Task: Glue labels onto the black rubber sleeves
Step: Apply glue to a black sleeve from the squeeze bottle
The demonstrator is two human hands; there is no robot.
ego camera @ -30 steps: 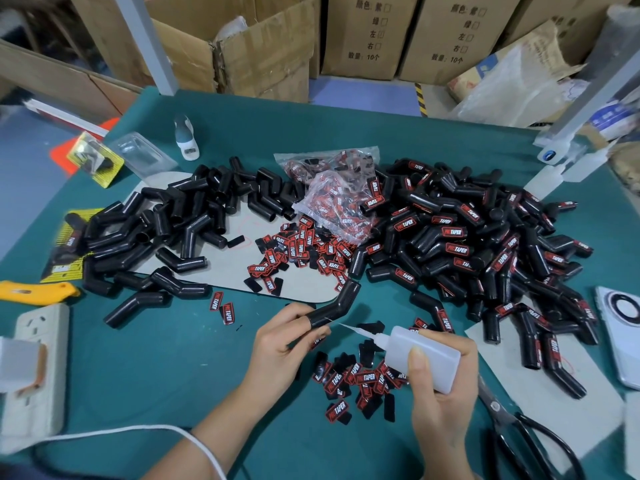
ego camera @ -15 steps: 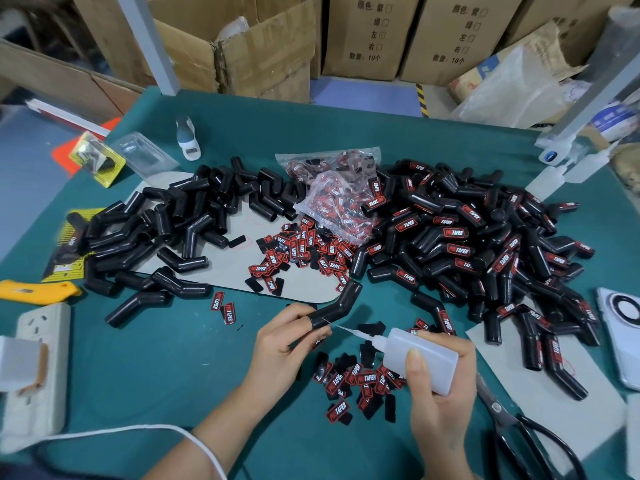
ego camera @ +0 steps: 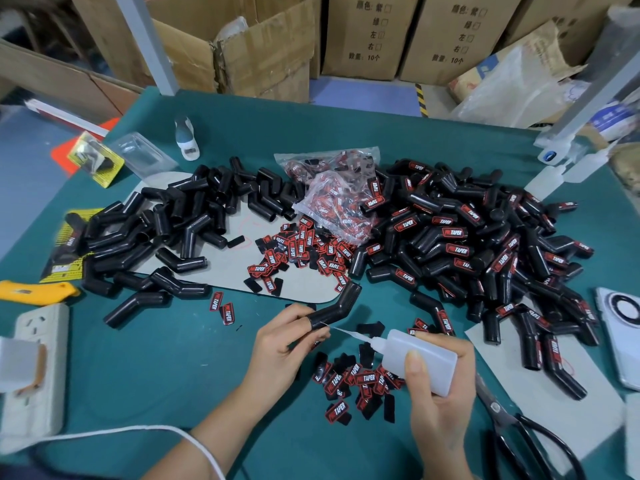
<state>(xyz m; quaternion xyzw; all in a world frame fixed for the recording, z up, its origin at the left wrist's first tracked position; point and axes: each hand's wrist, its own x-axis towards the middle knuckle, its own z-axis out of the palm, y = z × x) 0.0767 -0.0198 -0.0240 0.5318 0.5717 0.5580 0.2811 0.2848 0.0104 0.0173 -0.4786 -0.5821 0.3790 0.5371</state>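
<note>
My left hand grips the near end of a bent black rubber sleeve above the green table. My right hand holds a white glue bottle, and its thin nozzle tip touches the sleeve end by my left fingers. Loose red-and-black labels lie under and between my hands. More labels are scattered further back. An unlabelled sleeve pile lies on the left, and a labelled sleeve pile on the right.
A clear bag of labels sits at centre back. Scissors lie by my right wrist, a phone at the right edge. A power strip and a yellow knife lie on the left. Cardboard boxes stand behind.
The nozzle tip has moved left along with the bottle and now reaches the sleeve end. My left hand keeps the sleeve in nearly the same place.
</note>
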